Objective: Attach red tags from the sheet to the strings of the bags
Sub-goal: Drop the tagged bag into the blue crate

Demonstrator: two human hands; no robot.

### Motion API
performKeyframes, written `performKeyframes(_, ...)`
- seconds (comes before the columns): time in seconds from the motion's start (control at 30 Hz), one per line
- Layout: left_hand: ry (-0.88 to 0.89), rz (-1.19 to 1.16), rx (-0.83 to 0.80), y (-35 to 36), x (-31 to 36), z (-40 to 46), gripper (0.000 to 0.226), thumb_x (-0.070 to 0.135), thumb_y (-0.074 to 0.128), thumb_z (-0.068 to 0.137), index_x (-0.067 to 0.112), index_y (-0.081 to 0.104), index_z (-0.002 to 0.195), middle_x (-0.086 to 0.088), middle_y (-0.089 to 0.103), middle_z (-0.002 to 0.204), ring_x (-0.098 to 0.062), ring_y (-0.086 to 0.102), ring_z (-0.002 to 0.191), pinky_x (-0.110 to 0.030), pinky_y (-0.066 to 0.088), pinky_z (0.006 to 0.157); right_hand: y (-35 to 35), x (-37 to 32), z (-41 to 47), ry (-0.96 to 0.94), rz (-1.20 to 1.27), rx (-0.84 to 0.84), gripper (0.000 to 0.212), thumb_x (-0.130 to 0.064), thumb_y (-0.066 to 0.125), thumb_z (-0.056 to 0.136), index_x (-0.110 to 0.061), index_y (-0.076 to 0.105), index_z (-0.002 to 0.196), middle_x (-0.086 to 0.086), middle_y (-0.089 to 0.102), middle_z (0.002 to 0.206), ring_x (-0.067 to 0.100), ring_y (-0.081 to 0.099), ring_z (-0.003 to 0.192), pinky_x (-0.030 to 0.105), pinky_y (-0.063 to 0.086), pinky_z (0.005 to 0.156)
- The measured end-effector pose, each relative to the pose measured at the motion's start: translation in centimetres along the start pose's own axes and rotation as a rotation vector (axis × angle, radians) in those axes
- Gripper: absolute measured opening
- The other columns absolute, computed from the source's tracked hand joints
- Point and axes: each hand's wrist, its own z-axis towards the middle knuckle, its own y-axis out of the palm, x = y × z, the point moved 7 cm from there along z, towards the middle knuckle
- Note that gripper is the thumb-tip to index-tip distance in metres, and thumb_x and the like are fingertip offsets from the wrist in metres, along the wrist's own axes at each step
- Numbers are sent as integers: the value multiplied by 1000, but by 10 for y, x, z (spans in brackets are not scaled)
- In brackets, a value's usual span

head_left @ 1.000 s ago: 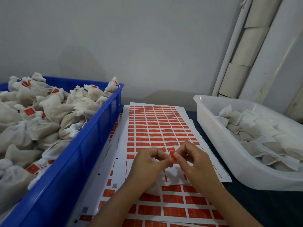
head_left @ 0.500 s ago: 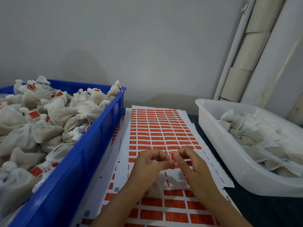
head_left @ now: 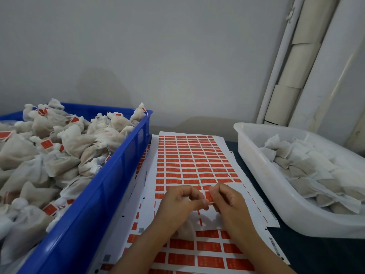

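Honestly the string itself was too thin for us to make out, and the bag (head_left: pixel 185 228) we were working on was mostly hidden under our left wrist, just a pale lump peeking out on the sheet. The blue crate (head_left: pixel 102 194) got cut off at the left and bottom edges, and the white tub (head_left: pixel 262 186) ran off the right side. Everything sat on a dark tabletop (head_left: pixel 320 254) pushed up against a plain grey wall (head_left: pixel 158 56), with some pale pipes or tubes (head_left: pixel 290 80) standing in the right corner. The sticker sheet (head_left: pixel 189 161) lay between the two bins, upper rows full of red tags, a bare stripped patch right under our hands. The crate was heaped with tagged bags (head_left: pixel 65 147); the tub held flat bags (head_left: pixel 308 167) with no red on them that we could see. Our left hand (head_left: pixel 181 200) and right hand (head_left: pixel 227 198) met fingertip to fingertip just above the sheet, both curled in and pinching one red tag (head_left: pixel 209 196) between them, knuckles up, forearms coming in from the bottom of the frame.
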Motion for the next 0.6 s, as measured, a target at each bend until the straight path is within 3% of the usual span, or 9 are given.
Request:
performKeyframes(0.13, -8, 57, -23, 2, 0, 0, 12, 27, 71, 79, 28, 67, 68, 11, 70, 78, -8, 63, 84, -15, 41, 73, -6, -6, 1, -99, -74, 63, 23, -18, 53, 90, -20, 56, 67, -10, 58, 59, 3, 57, 65, 9, 46, 64)
performKeyframes(0.2, -15, 99, -42, -2, -2, 0, 7, 34, 70, 79, 30, 65, 77, 13, 67, 88, -8, 61, 90, -16, 44, 75, -8, -5, 1, -89, -37, 76, 23, -21, 52, 90, -21, 55, 68, -12, 58, 58, 2, 56, 62, 8, 45, 60)
performKeyframes(0.27, -38, 196, -65, -9, -3, -2, 20, 46, 68, 77, 33, 61, 91, 19, 61, 99, -6, 58, 93, -16, 47, 73, -3, -2, 0, -65, -22, 38, 22, -24, 49, 92, -21, 54, 70, -17, 59, 61, -1, 54, 61, 6, 43, 58)
performKeyframes(0.37, -114, 348, -100, -23, -7, -9, 35, 60, 62, 74, 39, 53, 100, 24, 56, 97, 0, 57, 83, -9, 44, 59, 3, 3, -3, -27, 13, -7, 22, -30, 44, 91, -21, 53, 74, -22, 60, 65, -3, 55, 62, 4, 43, 59)
performKeyframes(0.5, -166, 459, -140, -42, -12, -20, 25, 55, 65, 74, 40, 57, 93, 22, 61, 94, 1, 60, 86, -15, 48, 69, 2, 6, -4, 3, 76, -6, 23, -34, 41, 92, -19, 54, 79, -20, 63, 71, -2, 58, 66, 3, 44, 60)
performKeyframes(0.6, -165, 507, -145, -47, -13, -27, 19, 48, 69, 74, 38, 60, 88, 19, 63, 92, 1, 60, 87, -19, 50, 78, 1, 7, -5, 25, 124, -7, 22, -32, 41, 92, -18, 54, 80, -13, 62, 66, 1, 57, 58, 6, 45, 55)
